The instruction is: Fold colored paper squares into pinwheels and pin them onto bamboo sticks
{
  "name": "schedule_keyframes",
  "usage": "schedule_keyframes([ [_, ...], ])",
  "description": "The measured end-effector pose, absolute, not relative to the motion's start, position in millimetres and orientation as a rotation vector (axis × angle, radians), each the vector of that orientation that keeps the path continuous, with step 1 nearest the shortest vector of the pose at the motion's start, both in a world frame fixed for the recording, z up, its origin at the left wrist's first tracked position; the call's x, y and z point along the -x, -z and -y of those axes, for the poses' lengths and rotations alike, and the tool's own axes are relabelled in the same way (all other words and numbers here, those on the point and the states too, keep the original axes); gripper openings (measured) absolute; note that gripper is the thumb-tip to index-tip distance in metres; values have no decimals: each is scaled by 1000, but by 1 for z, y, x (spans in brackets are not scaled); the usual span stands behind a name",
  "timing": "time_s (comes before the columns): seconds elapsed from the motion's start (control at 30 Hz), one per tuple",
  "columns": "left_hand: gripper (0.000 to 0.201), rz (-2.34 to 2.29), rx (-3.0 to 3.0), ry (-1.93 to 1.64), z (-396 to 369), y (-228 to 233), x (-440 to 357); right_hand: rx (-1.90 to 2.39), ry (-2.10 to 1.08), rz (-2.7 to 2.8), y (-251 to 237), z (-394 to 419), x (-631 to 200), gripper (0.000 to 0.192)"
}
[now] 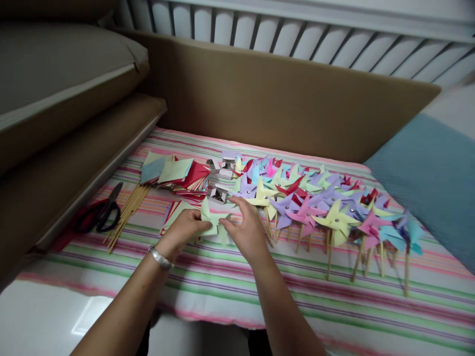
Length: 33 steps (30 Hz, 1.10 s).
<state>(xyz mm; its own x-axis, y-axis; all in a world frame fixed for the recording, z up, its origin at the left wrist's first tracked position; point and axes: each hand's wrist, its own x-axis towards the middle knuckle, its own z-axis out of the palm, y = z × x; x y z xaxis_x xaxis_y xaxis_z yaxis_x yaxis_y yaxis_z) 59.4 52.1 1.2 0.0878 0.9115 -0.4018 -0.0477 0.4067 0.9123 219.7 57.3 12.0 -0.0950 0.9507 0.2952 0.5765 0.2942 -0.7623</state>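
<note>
1. Pale green paper piece, folded: between the two hands, over the cloth. Probably very light, thin, easily creased; best taken near its centre, clear of the points.
2. Left hand: thumb and fingers pinching the paper's left side.
3. Right hand: thumb at its right side; cannot tell whether it pinches.
4. Striped cloth: pink, green, white.
5. Brown panel, upright behind; white slatted rail beyond.
</note>
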Motion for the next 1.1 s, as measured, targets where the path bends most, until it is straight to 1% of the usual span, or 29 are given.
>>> schedule_keyframes([
  [0.07,14,-1250,-985,-809,-51,-3,-60,1371,-686,1835,-17,-56,-224,47],
  [0.23,12,-1150,-1171,-714,-48,-1,-62,1310,-971,1924,-16,-54,-228,43],
  [0.47,16,-1066,-1214,-665,-47,2,-62,1360,-1040,2015,-18,-51,-228,43],
  [0.63,10,-1057,-1207,-678,-47,2,-62,1262,-1174,1999,-17,-51,-227,31],
  [0.7,15,-1065,-1188,-742,-48,0,-62,1230,-1247,1919,-14,-53,-227,28],
  [0.83,42,-1160,-1050,-983,-50,-8,-59,1187,-1428,1564,-7,-61,-226,30],
  [0.87,45,-1164,-995,-1036,-50,-9,-60,1177,-1468,1467,-6,-62,-226,30],
  [0.93,44,-1120,-877,-1095,-49,-9,-63,1164,-1508,1312,-5,-64,-224,29],
  [1.1,26,-998,-712,-1091,-45,-1,-82,1155,-1427,1158,-4,-62,-215,26],
])
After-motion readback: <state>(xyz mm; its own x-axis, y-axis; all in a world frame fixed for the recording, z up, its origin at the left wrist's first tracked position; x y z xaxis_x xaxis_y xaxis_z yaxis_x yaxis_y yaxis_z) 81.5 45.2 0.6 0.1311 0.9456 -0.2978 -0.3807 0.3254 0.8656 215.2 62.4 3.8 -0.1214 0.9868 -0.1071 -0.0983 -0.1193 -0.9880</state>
